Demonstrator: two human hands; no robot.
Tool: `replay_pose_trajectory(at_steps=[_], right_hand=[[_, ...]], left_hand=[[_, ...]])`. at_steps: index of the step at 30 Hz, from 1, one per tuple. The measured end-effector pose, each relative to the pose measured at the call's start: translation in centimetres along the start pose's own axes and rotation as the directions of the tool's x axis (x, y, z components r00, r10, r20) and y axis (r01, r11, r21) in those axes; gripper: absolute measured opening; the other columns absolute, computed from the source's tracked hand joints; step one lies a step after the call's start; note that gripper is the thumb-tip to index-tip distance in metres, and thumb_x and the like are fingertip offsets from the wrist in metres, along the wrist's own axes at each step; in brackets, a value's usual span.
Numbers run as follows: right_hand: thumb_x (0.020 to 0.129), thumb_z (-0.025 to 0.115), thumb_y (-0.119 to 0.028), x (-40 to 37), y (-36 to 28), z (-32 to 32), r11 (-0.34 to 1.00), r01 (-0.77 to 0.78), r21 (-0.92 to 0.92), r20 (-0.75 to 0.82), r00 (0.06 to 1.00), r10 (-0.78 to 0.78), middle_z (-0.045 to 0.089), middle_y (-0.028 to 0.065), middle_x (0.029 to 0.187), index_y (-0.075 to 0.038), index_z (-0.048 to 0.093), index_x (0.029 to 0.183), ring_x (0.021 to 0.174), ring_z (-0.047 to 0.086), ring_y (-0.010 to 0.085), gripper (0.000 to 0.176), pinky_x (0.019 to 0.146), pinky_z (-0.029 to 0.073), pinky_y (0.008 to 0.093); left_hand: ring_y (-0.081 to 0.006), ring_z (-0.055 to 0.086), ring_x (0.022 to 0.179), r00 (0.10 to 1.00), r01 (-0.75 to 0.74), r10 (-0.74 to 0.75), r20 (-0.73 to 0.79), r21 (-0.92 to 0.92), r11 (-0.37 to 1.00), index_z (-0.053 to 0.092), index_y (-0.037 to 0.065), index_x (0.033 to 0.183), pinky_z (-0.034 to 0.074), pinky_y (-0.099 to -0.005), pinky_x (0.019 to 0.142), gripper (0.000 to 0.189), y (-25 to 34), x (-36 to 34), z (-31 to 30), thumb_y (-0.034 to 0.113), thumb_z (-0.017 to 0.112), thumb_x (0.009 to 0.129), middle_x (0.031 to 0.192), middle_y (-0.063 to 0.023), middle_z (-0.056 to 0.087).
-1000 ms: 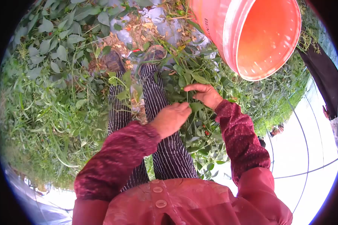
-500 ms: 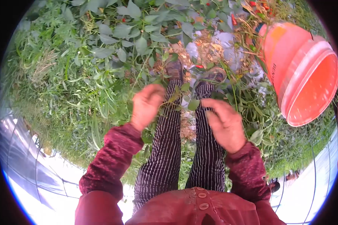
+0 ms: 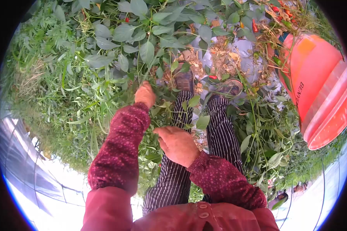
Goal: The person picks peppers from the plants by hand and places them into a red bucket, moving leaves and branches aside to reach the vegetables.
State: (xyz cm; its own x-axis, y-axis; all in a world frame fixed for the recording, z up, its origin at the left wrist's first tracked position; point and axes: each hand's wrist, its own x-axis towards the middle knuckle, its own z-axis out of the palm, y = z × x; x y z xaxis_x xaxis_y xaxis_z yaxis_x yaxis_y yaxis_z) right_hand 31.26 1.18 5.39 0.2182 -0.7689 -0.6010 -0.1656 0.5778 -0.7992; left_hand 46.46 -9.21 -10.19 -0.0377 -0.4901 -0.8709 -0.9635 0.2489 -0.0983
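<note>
My left hand reaches into the weeds and pepper stems left of my shoes, its fingers closed; what they hold is hidden by leaves. Just in front of my left leg is my right hand, fingers pointing left, thumb and forefinger apart with nothing visible between them. Leafy green stems hang between my legs and near both hands. Ahead of the left hand stands a broad-leaved pepper plant. Small red peppers show farther off among the leaves.
A red-orange bucket lies tilted at the right, its mouth toward me. My shoes stand on soil with dry leaves and pale plastic sheeting. Thick weeds fill the left side. Wire mesh and white plastic lie behind me.
My left hand has moved forward into the plants. The right hand has swung left and back toward my left leg. The view has shifted, so the bucket sits farther right and lower.
</note>
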Motion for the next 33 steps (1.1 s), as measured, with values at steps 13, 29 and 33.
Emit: replay_pose_trajectory(at_steps=[13,29,33], right_hand=[[0.083,0.053,-0.012,1.2,-0.9,-1.0,0.994,0.1,0.044,-0.099,0.991,-0.095,0.061,0.0141,0.09,0.002,0.052,0.105,0.088,0.058,0.029,0.025,0.079,0.046,0.0404],[0.086,0.056,-0.008,2.9,0.2,-1.4,0.727,0.013,0.686,-0.165,0.977,0.138,0.067,0.0144,0.091,-0.004,0.057,0.107,0.082,0.066,0.0214,0.022,0.071,0.052,0.0299],[0.088,0.053,-0.003,2.9,0.6,-1.9,0.831,-0.099,0.547,-0.112,0.975,0.19,0.064,0.0068,0.09,-0.001,0.056,0.108,0.085,0.06,0.0126,0.02,0.077,0.048,0.0261]], left_hand=[[-0.0352,0.061,0.093,0.997,-0.002,0.004,0.081,-0.021,1.0,0.045,-0.002,0.114,0.05,-0.0415,0.078,0.041,-1.9,-0.6,0.2,0.016,0.056,0.08,0.104,-0.026,0.06],[-0.0117,0.053,0.059,0.935,0.283,0.064,0.348,-0.844,0.456,0.052,0.002,0.105,0.041,-0.0235,0.051,0.03,-3.8,-17.1,-2.9,0.027,0.059,0.089,0.079,-0.0056,0.06],[-0.0294,0.064,0.08,0.981,-0.181,0.191,-0.038,-0.538,0.824,0.049,0.001,0.109,0.05,-0.0343,0.068,0.035,-2.1,-18.9,-1.2,0.025,0.062,0.086,0.089,-0.0171,0.064]])
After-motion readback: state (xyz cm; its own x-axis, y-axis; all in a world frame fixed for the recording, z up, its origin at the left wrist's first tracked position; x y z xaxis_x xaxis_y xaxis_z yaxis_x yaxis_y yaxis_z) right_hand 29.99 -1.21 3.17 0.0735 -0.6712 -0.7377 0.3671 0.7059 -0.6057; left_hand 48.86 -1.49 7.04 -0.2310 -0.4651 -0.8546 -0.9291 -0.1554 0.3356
